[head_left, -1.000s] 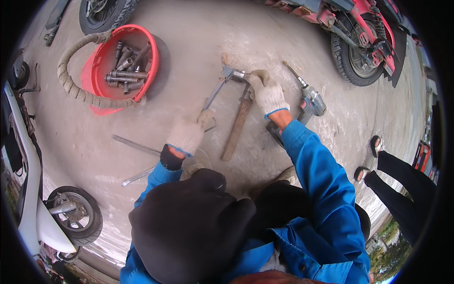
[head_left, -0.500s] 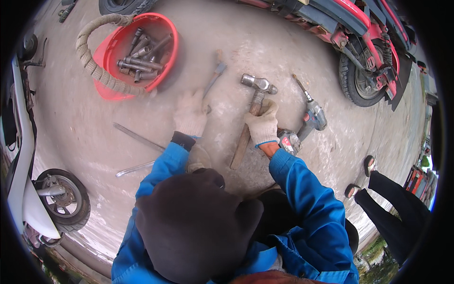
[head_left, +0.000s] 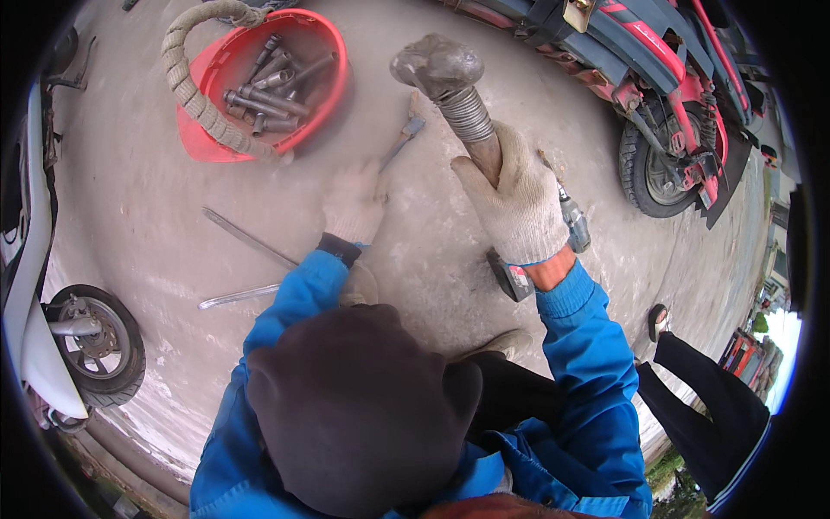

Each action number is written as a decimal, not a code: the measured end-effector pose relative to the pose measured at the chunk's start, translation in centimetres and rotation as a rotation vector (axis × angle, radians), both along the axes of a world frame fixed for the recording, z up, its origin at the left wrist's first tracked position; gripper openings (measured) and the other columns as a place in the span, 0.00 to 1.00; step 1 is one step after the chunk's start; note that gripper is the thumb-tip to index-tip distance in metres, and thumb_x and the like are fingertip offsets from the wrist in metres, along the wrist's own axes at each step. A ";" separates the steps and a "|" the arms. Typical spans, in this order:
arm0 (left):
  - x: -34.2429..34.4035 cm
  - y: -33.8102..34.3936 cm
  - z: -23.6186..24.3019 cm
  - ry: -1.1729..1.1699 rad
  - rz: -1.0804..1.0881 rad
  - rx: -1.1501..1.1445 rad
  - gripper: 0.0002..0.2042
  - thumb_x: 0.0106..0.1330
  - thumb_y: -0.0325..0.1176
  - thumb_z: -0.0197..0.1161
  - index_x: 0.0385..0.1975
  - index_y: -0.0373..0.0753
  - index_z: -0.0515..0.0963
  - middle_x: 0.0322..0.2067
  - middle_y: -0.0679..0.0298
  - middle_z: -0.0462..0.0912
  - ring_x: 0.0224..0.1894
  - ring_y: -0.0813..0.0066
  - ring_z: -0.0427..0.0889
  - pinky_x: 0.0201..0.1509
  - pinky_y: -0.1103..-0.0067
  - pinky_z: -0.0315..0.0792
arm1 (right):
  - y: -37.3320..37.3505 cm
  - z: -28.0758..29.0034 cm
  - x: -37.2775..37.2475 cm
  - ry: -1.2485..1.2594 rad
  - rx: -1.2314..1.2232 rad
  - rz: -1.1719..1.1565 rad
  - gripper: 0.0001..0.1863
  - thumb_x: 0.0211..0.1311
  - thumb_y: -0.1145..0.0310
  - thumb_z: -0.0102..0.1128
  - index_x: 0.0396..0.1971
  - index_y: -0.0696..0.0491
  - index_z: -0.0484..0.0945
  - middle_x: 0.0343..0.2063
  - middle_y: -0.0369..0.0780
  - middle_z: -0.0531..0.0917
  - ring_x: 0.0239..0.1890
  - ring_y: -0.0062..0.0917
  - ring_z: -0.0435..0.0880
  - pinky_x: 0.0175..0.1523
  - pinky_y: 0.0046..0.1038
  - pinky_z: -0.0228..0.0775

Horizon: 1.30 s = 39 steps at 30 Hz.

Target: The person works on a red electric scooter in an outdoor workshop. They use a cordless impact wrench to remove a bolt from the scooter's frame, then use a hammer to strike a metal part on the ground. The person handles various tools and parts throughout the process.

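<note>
My right hand (head_left: 519, 195), in a pale knitted work glove, grips the handle of a ball-peen hammer (head_left: 441, 65) just below its head. Wire is wound round the upper handle, and the hammer is raised well off the ground. My left hand (head_left: 353, 208), also gloved, is low over the concrete and blurred. Its fingers appear closed on the shank of a chisel (head_left: 402, 140), whose flat blade points away from me. Beyond my right wrist a cordless drill (head_left: 575, 223) lies on the ground, partly hidden by the glove.
A red bucket-like container (head_left: 337, 65) with a wrapped handle holds several metal sockets (head_left: 268, 99). Two metal bars (head_left: 246, 235) lie left of my left forearm. A red motorcycle (head_left: 666, 147) stands far right, a white one (head_left: 39, 346) at left. A person in dark trousers (head_left: 700, 389) stands at right.
My right hand has lifted the hammer up from near the ground, closer to the camera. The left hand stays about where it was, and the view has shifted slightly.
</note>
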<state>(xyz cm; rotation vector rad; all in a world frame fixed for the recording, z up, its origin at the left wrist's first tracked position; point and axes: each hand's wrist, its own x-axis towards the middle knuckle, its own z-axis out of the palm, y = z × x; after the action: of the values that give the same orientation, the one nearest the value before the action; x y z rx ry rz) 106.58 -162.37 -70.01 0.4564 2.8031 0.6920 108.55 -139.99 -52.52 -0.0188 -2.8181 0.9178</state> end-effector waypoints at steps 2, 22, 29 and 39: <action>-0.2 -0.5 -0.3 0.000 -0.014 0.027 0.22 0.71 0.34 0.66 0.64 0.41 0.83 0.54 0.52 0.86 0.56 0.45 0.83 0.58 0.51 0.79 | -0.8 -0.2 -0.1 0.035 0.021 0.023 0.24 0.69 0.60 0.77 0.58 0.54 0.80 0.33 0.51 0.88 0.32 0.50 0.91 0.38 0.45 0.84; 0.1 -2.3 -4.0 -0.424 0.274 0.656 0.17 0.77 0.37 0.66 0.58 0.33 0.87 0.40 0.61 0.85 0.45 0.70 0.83 0.51 0.73 0.76 | 3.6 -10.0 5.5 -0.816 -1.099 -0.714 0.14 0.77 0.59 0.70 0.49 0.53 0.80 0.25 0.34 0.82 0.18 0.23 0.80 0.22 0.29 0.74; 0.3 -4.1 0.9 -0.640 0.329 0.691 0.24 0.78 0.45 0.68 0.65 0.34 0.85 0.46 0.63 0.89 0.48 0.72 0.85 0.52 0.75 0.77 | 4.5 -10.2 6.8 -0.964 -0.357 -0.425 0.22 0.77 0.50 0.67 0.46 0.57 0.85 0.33 0.46 0.90 0.35 0.40 0.93 0.43 0.43 0.86; 0.2 -3.0 5.5 -0.951 0.422 0.662 0.31 0.75 0.52 0.71 0.69 0.36 0.83 0.43 0.70 0.87 0.40 0.80 0.82 0.41 0.79 0.74 | 3.5 -6.7 2.0 -0.531 -0.263 -0.261 0.34 0.69 0.63 0.71 0.74 0.50 0.76 0.59 0.51 0.89 0.60 0.45 0.91 0.65 0.43 0.83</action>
<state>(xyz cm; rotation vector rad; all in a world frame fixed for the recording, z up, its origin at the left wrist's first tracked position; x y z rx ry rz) 106.80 -165.35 -64.48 -0.3331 1.7225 1.4506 110.53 -136.53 -59.23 -0.7494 -3.0080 1.3730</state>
